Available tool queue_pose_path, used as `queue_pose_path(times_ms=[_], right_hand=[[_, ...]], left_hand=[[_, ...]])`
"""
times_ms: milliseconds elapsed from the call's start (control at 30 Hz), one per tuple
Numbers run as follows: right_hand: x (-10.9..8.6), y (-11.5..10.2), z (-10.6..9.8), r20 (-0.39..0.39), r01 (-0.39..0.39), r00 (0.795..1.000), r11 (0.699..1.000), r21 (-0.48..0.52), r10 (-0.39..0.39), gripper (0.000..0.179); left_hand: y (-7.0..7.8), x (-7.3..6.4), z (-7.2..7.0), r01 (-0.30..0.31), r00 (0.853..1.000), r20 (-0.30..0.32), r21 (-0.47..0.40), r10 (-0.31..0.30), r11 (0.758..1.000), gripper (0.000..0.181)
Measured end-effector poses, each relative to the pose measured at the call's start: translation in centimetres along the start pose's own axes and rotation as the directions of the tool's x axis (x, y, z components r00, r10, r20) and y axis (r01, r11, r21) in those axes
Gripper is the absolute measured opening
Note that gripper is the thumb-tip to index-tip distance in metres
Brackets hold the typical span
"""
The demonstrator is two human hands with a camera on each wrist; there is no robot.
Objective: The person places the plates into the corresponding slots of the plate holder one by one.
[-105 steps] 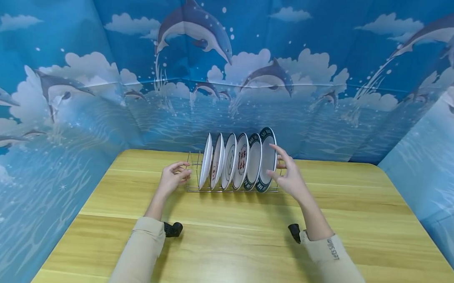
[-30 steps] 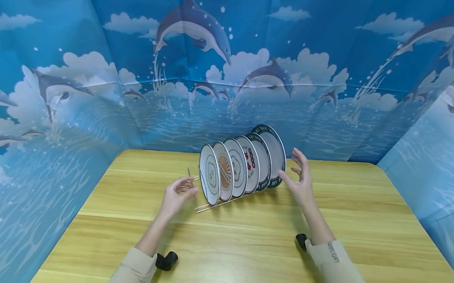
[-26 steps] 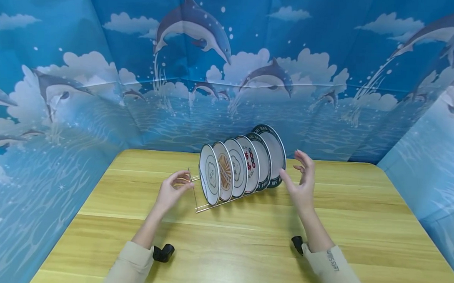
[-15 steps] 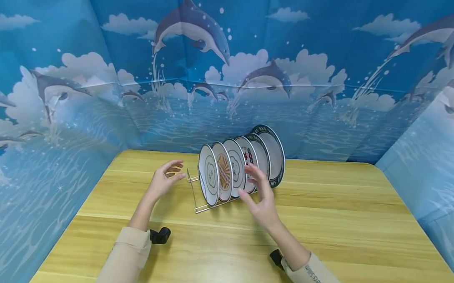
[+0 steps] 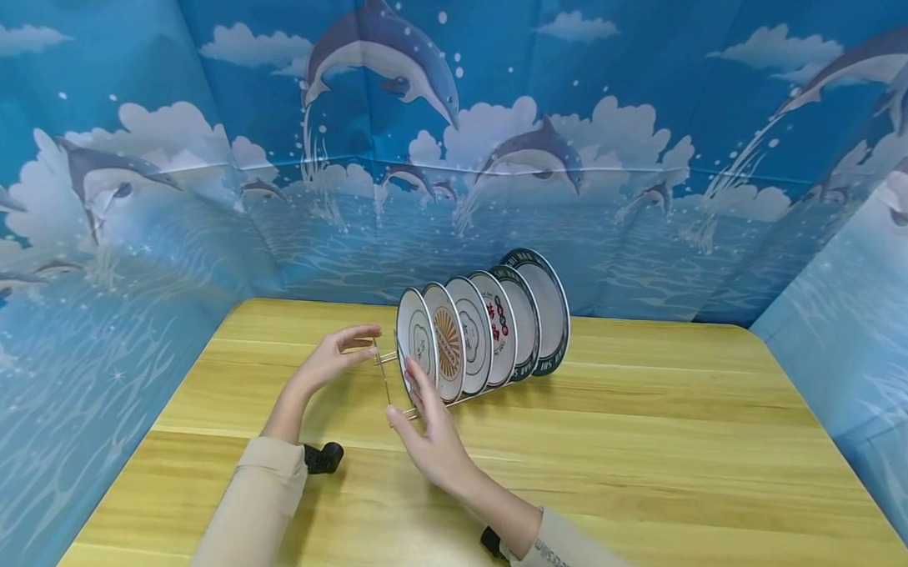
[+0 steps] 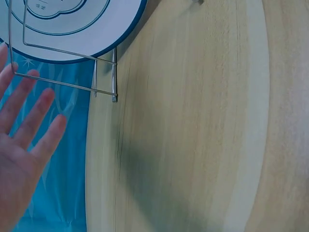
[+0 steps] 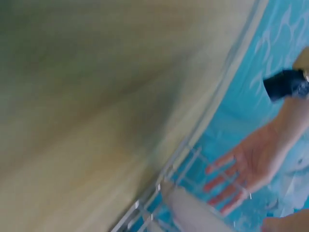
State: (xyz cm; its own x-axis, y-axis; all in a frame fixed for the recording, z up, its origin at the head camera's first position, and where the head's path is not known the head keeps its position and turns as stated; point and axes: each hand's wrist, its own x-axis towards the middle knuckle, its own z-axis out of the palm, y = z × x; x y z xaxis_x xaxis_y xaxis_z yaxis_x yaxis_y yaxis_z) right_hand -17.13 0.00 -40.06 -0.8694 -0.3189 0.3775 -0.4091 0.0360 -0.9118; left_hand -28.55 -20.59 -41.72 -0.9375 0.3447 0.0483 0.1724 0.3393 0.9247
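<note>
A wire dish rack [image 6: 114,72] stands slantwise on the table, its left end closer to me. Several plates stand on edge in it. The leftmost is a white plate [image 5: 415,320] with a dark rim; behind it come a plate with an orange sunburst [image 5: 446,332], one with red lettering [image 5: 503,339] and a large green-rimmed plate [image 5: 546,312]. My left hand [image 5: 325,365], fingers extended and spread, is at the rack's left end wire. My right hand [image 5: 435,441] reaches across the front of the leftmost plates, thumb and fingers apart, covering part of the rack's front corner.
The wooden table [image 5: 643,457] extends to both sides and in front of the rack. A blue dolphin-printed cloth [image 5: 621,239] hangs behind it and along both sides. Black wrist cameras [image 5: 323,458] sit at both cuffs.
The rack with its plates has turned, its left end coming closer to me. My right hand has left the right end and swept left across the front. My left hand stays near the left end.
</note>
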Motion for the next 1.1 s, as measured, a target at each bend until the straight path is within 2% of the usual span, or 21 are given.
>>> queue_pose_path(times_ms=[133,267,467,733,933,1100], right_hand=[[0.3,2.2,1.5,-0.023,-0.124,0.992,0.991,-0.052,0.123,0.064],[0.8,4.2,2.5,-0.081,-0.196,0.979,0.976,-0.098,0.188,0.064],[1.4,5.0,2.9,-0.113,-0.277,0.957,0.957,-0.084,0.267,0.061],[1.7,5.3,2.4,-0.129,-0.295,0.949,0.954,-0.052,0.287,0.054],[1.1,5.2,1.8,-0.142,-0.282,0.952,0.958,-0.053,0.273,0.054],[0.2,5.0,1.0,-0.120,-0.253,0.961,0.967,-0.026,0.249,0.054]], left_hand=[[0.7,-0.1,0.2,-0.012,0.998,0.056,-0.021,0.013,1.000,0.043],[-0.3,0.4,0.2,-0.001,0.996,0.094,-0.035,0.005,0.999,0.045],[-1.8,1.1,0.3,0.010,0.991,0.133,-0.049,-0.004,0.999,0.044],[-1.6,1.1,0.6,-0.006,0.986,0.168,-0.091,0.021,0.996,0.045],[-1.4,0.4,1.2,-0.019,0.986,0.162,-0.050,0.027,0.999,0.045],[0.4,-1.1,2.2,-0.047,0.990,0.129,-0.016,0.049,0.999,0.045]])
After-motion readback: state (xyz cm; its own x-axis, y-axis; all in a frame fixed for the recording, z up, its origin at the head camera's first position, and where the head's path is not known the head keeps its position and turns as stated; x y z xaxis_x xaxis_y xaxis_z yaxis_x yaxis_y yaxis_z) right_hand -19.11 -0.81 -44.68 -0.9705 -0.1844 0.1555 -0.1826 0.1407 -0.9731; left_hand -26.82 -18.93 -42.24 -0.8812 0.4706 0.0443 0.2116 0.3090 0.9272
